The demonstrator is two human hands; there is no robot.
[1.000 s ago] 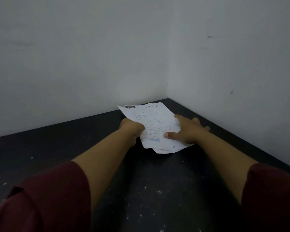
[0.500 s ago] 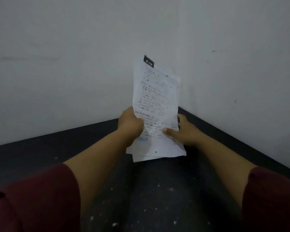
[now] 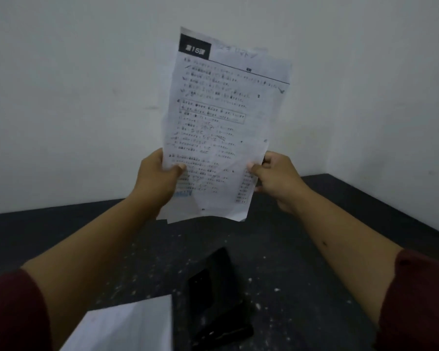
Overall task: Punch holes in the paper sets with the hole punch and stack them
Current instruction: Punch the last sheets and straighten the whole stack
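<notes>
There are two hands, a left hand (image 3: 160,178) and a right hand (image 3: 276,177), two dark red sleeves (image 3: 13,312), one held-up set of printed papers (image 3: 221,127), one more white paper pile (image 3: 127,325) on the one dark table (image 3: 302,249), and one black hole punch (image 3: 218,300).

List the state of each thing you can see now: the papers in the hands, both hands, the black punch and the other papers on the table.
Paper set: lifted off the table, upright, printed side facing the camera.
Left hand: grips the set's lower left edge.
Right hand: grips the set's lower right edge.
Hole punch: resting on the table, untouched.
White sheets: lying flat left of the punch.
Table: dark, speckled with white bits.
</notes>
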